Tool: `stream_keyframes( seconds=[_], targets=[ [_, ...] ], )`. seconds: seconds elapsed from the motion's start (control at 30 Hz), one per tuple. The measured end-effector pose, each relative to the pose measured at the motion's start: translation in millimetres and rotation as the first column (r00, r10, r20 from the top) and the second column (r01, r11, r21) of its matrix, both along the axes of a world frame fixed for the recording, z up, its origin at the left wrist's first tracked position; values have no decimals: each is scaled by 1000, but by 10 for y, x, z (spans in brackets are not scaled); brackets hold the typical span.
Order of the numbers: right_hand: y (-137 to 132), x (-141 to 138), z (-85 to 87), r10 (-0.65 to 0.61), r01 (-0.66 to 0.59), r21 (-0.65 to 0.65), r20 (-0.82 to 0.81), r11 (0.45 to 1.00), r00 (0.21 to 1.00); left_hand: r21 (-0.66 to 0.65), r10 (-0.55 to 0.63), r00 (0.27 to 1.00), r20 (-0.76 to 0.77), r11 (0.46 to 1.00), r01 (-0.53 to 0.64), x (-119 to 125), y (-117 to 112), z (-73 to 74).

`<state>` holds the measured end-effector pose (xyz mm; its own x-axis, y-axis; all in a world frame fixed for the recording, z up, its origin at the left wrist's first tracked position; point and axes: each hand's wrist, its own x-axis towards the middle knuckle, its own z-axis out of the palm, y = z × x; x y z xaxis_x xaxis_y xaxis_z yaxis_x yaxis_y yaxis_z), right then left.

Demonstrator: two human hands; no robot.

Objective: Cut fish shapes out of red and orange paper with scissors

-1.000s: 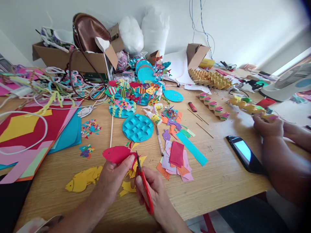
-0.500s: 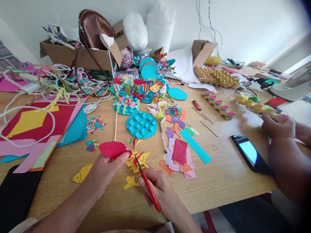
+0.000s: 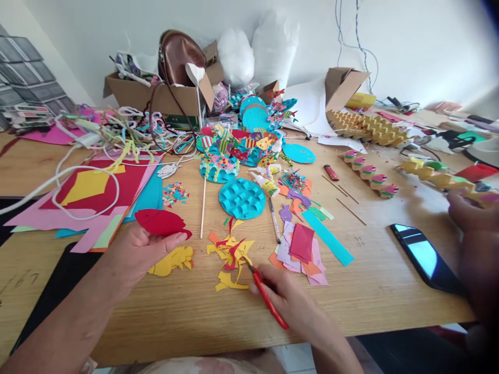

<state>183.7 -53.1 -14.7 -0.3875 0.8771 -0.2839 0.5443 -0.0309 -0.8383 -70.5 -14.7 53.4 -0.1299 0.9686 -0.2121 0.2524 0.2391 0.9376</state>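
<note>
Stretching roughly nine-to-three, the red paper fish (image 3: 159, 222) pinched in the left hand (image 3: 134, 254) lies at ten o'clock from the right hand (image 3: 289, 292), which grips scissors (image 3: 270, 302).

Lt-brown wooden surface (image 3: 187, 322); front ctr: yellow + red scraps (image 3: 233, 253), w/ yellow paper pile (image 3: 168, 263) to L; mid: blue disc (image 3: 241, 199), pen (image 3: 275, 221), glue btls (image 3: 268, 186); R of ctr: mixed paper pcs (image 3: 302, 243), thin sticks (image 3: 351, 211), lighter (image 3: 331, 173), painted carton strip (image 3: 368, 171); far R: phone (image 3: 424, 257); L: stacked col. sheets (image 3: 122, 187); back L: cardbd box (image 3: 134, 93)
</note>
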Motion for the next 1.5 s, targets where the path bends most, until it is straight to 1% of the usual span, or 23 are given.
stream_keyframes(
  seconds=[0.07, 0.13, 0.17, 0.2, 0.27, 0.37, 0.5, 0.57, 0.63, 0.73, 0.8, 0.87, 0.93, 1.0, 1.13, 1.27, 1.33, 1.37, 1.43, 1.5],
  targets=[
    [26, -50, 8, -110, 101, -53, -191, 993, 975, 26, -48, 998, -33, 998, 49, -8, -14, -36],
    [58, -163, 28, -231, 192, -140, -370, 971, 900, 5, -113, 993, -26, 994, 113, 14, -41, -110],
    [76, -242, 43, -264, 216, -157, -439, 964, 859, -30, -147, 989, -7, 989, 147, 37, -57, -152],
    [94, -331, 60, -286, 224, -183, -478, 957, 830, -41, -149, 989, 20, 988, 150, 67, -73, -194],
    [129, -518, 95, -307, 231, -211, -492, 950, 815, -60, -146, 987, 65, 987, 150, 137, -102, -267],
    [179, -748, 136, -336, 225, -256, -586, 940, 737, -64, -115, 987, 116, 990, 123, 220, -128, -340],
    [233, -892, 154, -377, 215, -316, -665, 924, 644, -68, -108, 982, 153, 990, 120, 240, -159, -371],
    [260, -920, 156, -384, 203, -333, -681, 921, 624, -67, -127, 982, 138, 988, 137, 211, -186, -368],
    [289, -940, 157, -365, 202, -312, -669, 929, 647, -64, -133, 983, 129, 988, 142, 151, -211, -358],
    [335, -984, 158, -284, 196, -209, -602, 958, 746, -42, -99, 988, 118, 994, 104, 3, -212, -336],
    [363, -1027, 156, -218, 179, -123, -524, 976, 824, -1, -109, 993, 39, 994, 109, -121, -181, -319],
    [388, -1072, 151, -175, 164, -65, -464, 984, 868, 23, -165, 985, -56, 986, 167, -247, -139, -305],
    [407, -1100, 140, -167, 166, -42, -457, 985, 874, 38, -181, 971, -157, 981, 189, -359, -108, -304],
    [416, -1099, 121, -183, 189, -36, -478, 981, 859, 45, -164, 953, -255, 982, 181, -447, -100, -329],
    [403, -1018, 66, -216, 223, -44, -489, 974, 845, -15, -167, 899, -406, 984, 176, -529, -137, -476],
    [375, -923, 27, -224, 235, -32, -451, 972, 864, -86, -243, 751, -614, 966, 243, -521, -168, -656],
    [366, -892, 10, -227, 243, -15, -420, 970, 879, -84, -254, 714, -653, 961, 265, -514, -168, -723],
    [364, -880, -1, -229, 248, -4, -402, 969, 887, -79, -251, 706, -662, 960, 267, -514, -168, -750],
    [364, -867, -33, -224, 251, 29, -364, 967, 904, -62, -228, 687, -690, 964, 258, -519, -173, -787],
    [363, -864, -71, -210, 244, 66, -329, 967, 921, -32, -190, 651, -735, 969, 246, -526, -193, -791]
  ],
)
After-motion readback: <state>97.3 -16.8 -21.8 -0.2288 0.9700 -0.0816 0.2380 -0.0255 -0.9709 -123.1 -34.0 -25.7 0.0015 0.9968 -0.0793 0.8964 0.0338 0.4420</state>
